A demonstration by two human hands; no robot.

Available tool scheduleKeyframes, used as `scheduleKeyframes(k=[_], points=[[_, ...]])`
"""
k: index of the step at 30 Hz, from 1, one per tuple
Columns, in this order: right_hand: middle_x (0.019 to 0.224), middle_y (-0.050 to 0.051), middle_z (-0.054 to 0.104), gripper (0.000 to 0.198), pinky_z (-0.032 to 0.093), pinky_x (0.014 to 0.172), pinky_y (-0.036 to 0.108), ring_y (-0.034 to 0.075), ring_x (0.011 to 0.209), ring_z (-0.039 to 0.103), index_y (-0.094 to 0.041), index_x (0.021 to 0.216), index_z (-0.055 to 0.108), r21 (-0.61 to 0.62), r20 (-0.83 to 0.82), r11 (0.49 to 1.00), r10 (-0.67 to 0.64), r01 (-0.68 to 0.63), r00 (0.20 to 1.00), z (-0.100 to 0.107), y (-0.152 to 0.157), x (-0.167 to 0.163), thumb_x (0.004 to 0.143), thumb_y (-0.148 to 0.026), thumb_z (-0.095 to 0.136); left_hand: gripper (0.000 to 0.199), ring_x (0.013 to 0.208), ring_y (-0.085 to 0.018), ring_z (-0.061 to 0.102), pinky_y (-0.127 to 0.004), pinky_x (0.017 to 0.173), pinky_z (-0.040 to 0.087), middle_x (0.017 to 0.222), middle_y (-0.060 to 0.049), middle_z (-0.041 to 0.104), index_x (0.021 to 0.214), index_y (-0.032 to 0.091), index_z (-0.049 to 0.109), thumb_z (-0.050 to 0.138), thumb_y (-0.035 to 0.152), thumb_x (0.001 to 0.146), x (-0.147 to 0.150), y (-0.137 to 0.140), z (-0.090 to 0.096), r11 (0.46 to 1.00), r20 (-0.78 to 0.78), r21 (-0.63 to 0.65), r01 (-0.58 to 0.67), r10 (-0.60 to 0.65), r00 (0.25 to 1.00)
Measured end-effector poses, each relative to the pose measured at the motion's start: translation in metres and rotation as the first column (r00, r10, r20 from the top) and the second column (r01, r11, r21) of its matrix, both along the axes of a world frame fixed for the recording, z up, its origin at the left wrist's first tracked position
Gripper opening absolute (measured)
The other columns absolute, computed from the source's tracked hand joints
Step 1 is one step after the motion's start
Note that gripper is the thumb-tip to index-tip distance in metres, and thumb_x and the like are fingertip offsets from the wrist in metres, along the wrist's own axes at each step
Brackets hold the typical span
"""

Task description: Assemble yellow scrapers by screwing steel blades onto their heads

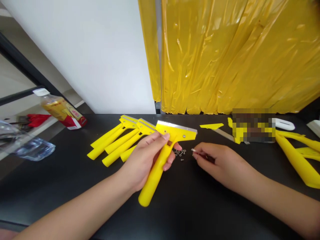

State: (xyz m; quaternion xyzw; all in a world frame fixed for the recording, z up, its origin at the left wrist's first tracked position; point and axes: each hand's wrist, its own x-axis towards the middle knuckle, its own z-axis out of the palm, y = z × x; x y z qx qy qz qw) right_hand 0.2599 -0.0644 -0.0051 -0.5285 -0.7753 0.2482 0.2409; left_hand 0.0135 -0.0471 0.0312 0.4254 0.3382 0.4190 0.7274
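Note:
My left hand (152, 155) is closed around the neck of a yellow scraper (155, 176). A metal strip runs along the scraper's upper edge, and one screw shows at the right of its head. To the right, my right hand (222, 160) pinches a small metal-tipped piece (193, 150); the fingers hide most of it, so its kind is unclear. Several small screws (179, 153) lie loose on the black table between the two hands. Beyond my left hand, several more yellow scrapers (122, 143) lie side by side, partly covered by that hand.
Yellow scraper parts (211, 126) and a blade strip (223, 136) lie at the back right. Yellow handles (295, 160) rest farther right, beside a pixelated patch and a white object (285, 124). A drink bottle (62, 110) and a clear plastic bottle (32, 143) are at left. Yellow film (225, 60) hangs behind.

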Motion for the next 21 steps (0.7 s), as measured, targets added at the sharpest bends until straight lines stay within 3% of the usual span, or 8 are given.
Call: scheduleKeyframes(k=[2,4,8,11,16,18,21], points=[[0.075,0.000,0.065,0.024,0.042,0.060,0.028,0.016,0.066,0.056,-0.024,0.087,0.070,-0.186,-0.271,0.982,-0.090,0.040,0.958,0.007,0.002,0.001,0.099,-0.044,0.065,0.026,0.057,-0.007,0.058,-0.018,0.052,0.045,0.089,-0.009,0.075,0.095,0.011,0.073,0.068,0.035,0.106,-0.001,-0.003,-0.001,0.992,-0.023,-0.021,0.121,-0.121,0.992],[0.072,-0.001,0.063,0.031,0.037,0.055,0.028,0.014,0.061,0.050,-0.023,0.086,0.071,-0.369,-0.471,0.929,-0.199,0.013,0.859,0.013,0.002,0.000,0.091,-0.054,0.075,0.027,0.055,-0.006,0.058,-0.017,0.051,0.044,0.089,-0.010,0.076,0.098,0.010,0.076,0.070,0.035,0.105,-0.001,-0.009,-0.003,0.967,-0.032,-0.062,0.249,-0.251,0.967],[0.072,-0.001,0.063,0.046,0.033,0.055,0.027,0.011,0.057,0.045,-0.021,0.089,0.072,-0.624,-0.605,0.771,-0.374,-0.126,0.703,0.017,-0.005,-0.005,0.082,-0.065,0.083,0.028,0.060,-0.008,0.060,-0.016,0.051,0.048,0.096,-0.013,0.078,0.101,0.012,0.077,0.076,0.040,0.101,0.001,-0.019,-0.004,0.906,-0.043,-0.132,0.402,-0.410,0.911],[0.071,-0.001,0.064,0.048,0.034,0.057,0.027,0.010,0.056,0.045,-0.020,0.089,0.073,-0.671,-0.638,0.705,-0.391,-0.229,0.663,0.017,-0.011,-0.009,0.079,-0.064,0.088,0.032,0.061,-0.008,0.059,-0.016,0.051,0.050,0.093,-0.011,0.078,0.101,0.012,0.077,0.076,0.044,0.101,0.004,-0.021,-0.004,0.868,-0.101,-0.157,0.471,-0.488,0.867],[0.071,-0.001,0.062,0.051,0.032,0.057,0.025,0.008,0.057,0.041,-0.018,0.088,0.074,-0.732,-0.610,0.634,-0.448,-0.249,0.654,0.016,-0.012,-0.011,0.071,-0.061,0.096,0.031,0.062,-0.008,0.059,-0.016,0.052,0.051,0.093,-0.009,0.077,0.102,0.013,0.077,0.074,0.044,0.102,0.003,-0.015,-0.004,0.846,-0.171,-0.146,0.513,-0.533,0.829],[0.067,-0.003,0.056,0.049,0.026,0.053,0.023,0.007,0.055,0.035,-0.017,0.090,0.076,-0.736,-0.614,0.624,-0.454,-0.261,0.646,0.015,-0.011,-0.009,0.075,-0.060,0.094,0.029,0.062,-0.008,0.059,-0.016,0.053,0.051,0.089,-0.007,0.076,0.100,0.014,0.077,0.072,0.042,0.104,0.001,-0.013,-0.004,0.845,-0.193,-0.132,0.518,-0.535,0.823],[0.064,-0.006,0.047,0.045,0.017,0.046,0.022,0.006,0.053,0.025,-0.015,0.087,0.074,-0.689,-0.678,0.651,-0.423,-0.318,0.601,0.014,-0.010,-0.006,0.086,-0.058,0.085,0.031,0.060,-0.007,0.058,-0.017,0.053,0.050,0.086,-0.006,0.075,0.097,0.014,0.077,0.070,0.043,0.105,0.000,-0.010,-0.002,0.853,-0.225,-0.110,0.510,-0.522,0.823]])
